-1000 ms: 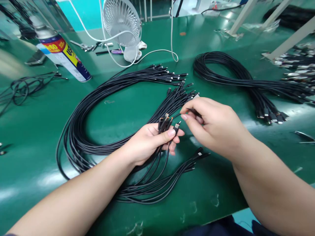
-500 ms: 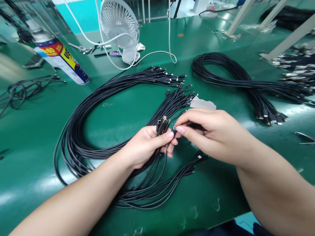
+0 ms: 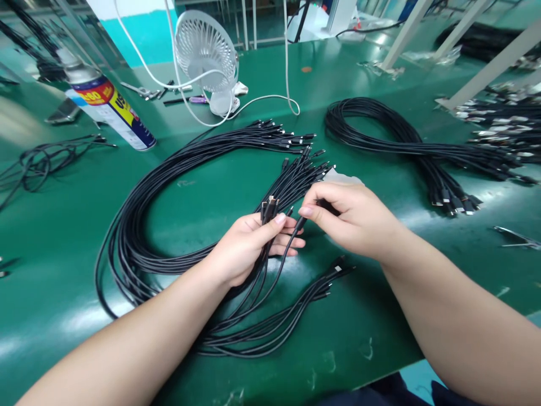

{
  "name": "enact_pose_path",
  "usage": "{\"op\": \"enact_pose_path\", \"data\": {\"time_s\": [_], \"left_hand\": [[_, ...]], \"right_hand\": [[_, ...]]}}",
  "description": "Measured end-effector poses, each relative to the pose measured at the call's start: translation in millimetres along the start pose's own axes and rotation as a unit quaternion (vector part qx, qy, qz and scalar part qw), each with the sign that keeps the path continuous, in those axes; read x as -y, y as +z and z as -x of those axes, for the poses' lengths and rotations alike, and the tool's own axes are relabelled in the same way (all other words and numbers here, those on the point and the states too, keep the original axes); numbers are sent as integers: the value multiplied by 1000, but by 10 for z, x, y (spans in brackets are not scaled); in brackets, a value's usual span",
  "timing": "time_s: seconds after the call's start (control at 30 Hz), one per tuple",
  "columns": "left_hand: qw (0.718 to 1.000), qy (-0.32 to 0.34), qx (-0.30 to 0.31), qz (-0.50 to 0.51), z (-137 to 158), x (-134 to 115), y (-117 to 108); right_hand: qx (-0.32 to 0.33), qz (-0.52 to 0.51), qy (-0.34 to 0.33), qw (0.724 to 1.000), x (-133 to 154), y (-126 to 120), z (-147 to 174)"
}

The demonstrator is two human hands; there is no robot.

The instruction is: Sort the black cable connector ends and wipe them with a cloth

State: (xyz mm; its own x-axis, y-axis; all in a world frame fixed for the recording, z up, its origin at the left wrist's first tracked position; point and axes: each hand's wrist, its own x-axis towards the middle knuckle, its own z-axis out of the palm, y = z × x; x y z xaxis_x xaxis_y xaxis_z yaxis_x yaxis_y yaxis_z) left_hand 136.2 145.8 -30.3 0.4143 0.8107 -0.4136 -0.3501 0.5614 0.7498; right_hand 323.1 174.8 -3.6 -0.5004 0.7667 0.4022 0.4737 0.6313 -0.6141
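Observation:
Several black cables (image 3: 269, 210) are gripped near their connector ends under the thumb of my left hand (image 3: 249, 242), its other fingers stretched out beneath. My right hand (image 3: 349, 211) pinches one black cable (image 3: 291, 241) close to its plug, just right of the left fingertips; the plug itself is mostly hidden by the fingers. Around both hands curves a large bundle of black cables (image 3: 131, 208), its connector ends (image 3: 304, 169) lying just beyond the hands. Nearer to me a smaller group of cable ends (image 3: 291, 316) rests on the green table.
Beyond the cables stand a spray can (image 3: 116, 113) and a white fan (image 3: 207, 53) with a looping white cord. Another cable bundle (image 3: 380, 141) lies at the right, near tweezers (image 3: 515, 237). Table posts (image 3: 477, 73) rise behind it. A loose cable coil (image 3: 38, 160) lies far left.
My right hand has drawn one cable's plug slightly away from the bunch in my left hand. The left fingers have spread out more. The view has shifted a little.

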Motion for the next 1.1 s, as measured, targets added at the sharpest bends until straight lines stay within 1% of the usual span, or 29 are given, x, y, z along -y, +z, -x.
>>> {"op": "enact_pose_path", "data": {"time_s": [0.07,0.13,0.23,0.33,0.4,0.47,0.53,0.6,0.63,0.7,0.77,0.87,1.0,1.03,1.1], "left_hand": [[1000,5,-8,9,-9,5,-5],[1000,5,-2,21,-15,-2,-20],[998,-23,29,43,-11,-28,-46],[996,-49,65,33,7,-52,-57],[995,-55,87,8,20,-57,-55],[993,-56,107,-15,27,-54,-51],[991,-50,119,-28,28,-46,-48],[992,-44,117,-27,23,-42,-47],[992,-42,114,-23,18,-41,-46],[993,-39,107,-12,11,-41,-42],[994,-36,101,-5,8,-39,-32],[995,-43,87,-8,11,-22,-10],[997,-44,67,-17,12,6,8],[997,-41,65,-18,11,9,9],[997,-29,66,-20,12,10,7]], "right_hand": [[-12,14,-3,1000,-36,18,1],[-14,24,6,1000,-81,37,-5],[-13,37,30,999,-125,61,-21],[-48,34,64,996,-107,76,-25],[-63,3,85,994,-64,76,-19],[-42,-55,102,992,-10,72,-8],[5,-122,111,986,41,70,2],[42,-174,118,977,83,73,9],[51,-187,119,974,100,76,12],[45,-177,114,977,123,82,16],[28,-134,99,986,131,88,21],[22,-79,63,995,119,95,26],[35,-35,11,999,97,92,22],[42,-32,8,999,96,86,20],[63,-48,21,997,102,72,14]]}}
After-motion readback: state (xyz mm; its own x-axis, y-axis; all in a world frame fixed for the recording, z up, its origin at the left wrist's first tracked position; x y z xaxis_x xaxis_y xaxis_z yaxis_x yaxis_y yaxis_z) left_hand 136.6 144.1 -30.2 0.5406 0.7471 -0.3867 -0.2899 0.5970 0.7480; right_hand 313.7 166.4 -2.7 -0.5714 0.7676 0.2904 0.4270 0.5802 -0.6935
